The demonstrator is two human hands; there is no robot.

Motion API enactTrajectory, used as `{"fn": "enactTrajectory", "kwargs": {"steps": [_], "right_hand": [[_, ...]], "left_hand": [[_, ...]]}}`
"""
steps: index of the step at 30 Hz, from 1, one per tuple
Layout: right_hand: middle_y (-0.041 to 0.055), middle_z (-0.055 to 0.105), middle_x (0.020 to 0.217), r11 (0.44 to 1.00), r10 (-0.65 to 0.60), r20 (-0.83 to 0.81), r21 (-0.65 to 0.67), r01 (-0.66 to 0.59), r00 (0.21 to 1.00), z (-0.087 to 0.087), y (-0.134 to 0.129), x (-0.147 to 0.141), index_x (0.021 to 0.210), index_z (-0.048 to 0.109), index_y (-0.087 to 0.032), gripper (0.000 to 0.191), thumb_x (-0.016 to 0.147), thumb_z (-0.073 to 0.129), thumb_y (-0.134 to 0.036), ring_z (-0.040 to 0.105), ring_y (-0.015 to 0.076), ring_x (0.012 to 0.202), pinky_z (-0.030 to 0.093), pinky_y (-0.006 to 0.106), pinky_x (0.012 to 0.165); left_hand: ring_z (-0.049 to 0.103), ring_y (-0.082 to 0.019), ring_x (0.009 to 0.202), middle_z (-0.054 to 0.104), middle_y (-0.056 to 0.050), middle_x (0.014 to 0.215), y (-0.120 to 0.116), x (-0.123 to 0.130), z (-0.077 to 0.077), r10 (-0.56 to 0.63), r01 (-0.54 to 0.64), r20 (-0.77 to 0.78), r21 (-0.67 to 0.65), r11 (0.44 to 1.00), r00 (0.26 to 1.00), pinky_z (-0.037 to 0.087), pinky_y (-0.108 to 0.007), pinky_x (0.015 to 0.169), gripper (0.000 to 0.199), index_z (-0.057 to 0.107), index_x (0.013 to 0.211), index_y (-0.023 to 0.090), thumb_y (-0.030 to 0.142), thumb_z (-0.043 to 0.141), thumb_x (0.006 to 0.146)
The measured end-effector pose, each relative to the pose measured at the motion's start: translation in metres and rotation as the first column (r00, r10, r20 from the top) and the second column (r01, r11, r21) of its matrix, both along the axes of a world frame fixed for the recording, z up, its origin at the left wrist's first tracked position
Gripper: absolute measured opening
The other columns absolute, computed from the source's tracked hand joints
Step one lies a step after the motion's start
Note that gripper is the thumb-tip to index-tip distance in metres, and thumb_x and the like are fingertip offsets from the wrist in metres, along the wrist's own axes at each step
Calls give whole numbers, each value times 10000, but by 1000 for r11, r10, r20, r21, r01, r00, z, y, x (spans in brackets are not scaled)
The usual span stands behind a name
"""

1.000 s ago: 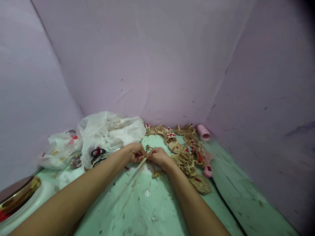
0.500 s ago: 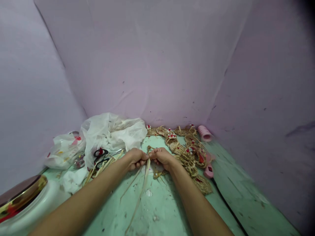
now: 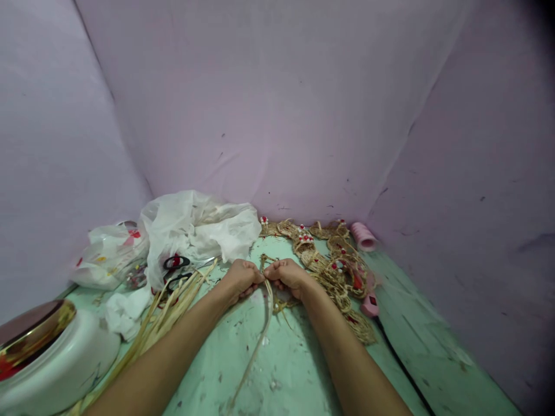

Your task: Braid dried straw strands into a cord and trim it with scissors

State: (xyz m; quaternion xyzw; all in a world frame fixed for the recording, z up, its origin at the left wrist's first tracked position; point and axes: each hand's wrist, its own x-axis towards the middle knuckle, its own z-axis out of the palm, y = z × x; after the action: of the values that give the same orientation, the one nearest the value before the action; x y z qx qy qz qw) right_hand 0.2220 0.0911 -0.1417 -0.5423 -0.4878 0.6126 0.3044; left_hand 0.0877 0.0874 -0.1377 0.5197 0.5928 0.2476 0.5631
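Spreading across the lower view, the green table point(image 3: 411, 300) bears a white bag point(image 3: 191, 225) at the back and loose straw point(image 3: 186, 297) beside the left arm point(image 3: 177, 346). Near the middle, the left hand point(image 3: 243, 280) and right hand point(image 3: 288, 274) almost meet, thumbs and fingers pinched on the strip point(image 3: 262, 338). Its long axis runs near to far: from the fingertips it bows right, then points toward the person and slightly left. Half a second ago it trailed forked in two; now a single curve shows (whether the other end is hidden, I cannot tell), and more straw is visible.
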Motion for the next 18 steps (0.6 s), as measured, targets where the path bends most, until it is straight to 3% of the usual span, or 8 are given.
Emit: {"fn": "enactTrajectory", "kwargs": {"steps": [5,11,15,18], "right_hand": [[-61,393,305,998,36,-24,43,-35,999,-2,0,2,478,538,-109,119,596,522,-113,254,33,310,182,179,351],[-61,392,328,992,76,34,102,-79,997,-6,0,2,497,562,-111,101,586,527,-144,245,34,329,171,182,364],[-37,462,400,975,-23,331,216,-53,943,-4,1,-1,522,599,-121,63,550,549,-147,328,49,382,233,182,402],[-6,462,396,958,-136,597,281,-48,791,0,3,-1,489,607,-136,66,516,591,-193,400,87,418,240,204,410]], "left_hand": [[298,-29,279,410,59,397,1,-9,1,-104,106,100,-15,994,990,145,-167,301,90,486,565,139,210,541,557],[182,-25,269,290,78,332,2,0,3,48,-47,50,-25,999,998,86,-195,314,93,436,483,147,141,505,546],[157,-27,299,234,81,315,1,8,3,138,-137,-59,22,990,989,79,-205,338,184,357,430,163,94,503,518],[185,-31,320,249,75,320,1,9,3,135,-128,-97,77,989,986,96,-202,349,209,338,408,162,95,508,509]]}}
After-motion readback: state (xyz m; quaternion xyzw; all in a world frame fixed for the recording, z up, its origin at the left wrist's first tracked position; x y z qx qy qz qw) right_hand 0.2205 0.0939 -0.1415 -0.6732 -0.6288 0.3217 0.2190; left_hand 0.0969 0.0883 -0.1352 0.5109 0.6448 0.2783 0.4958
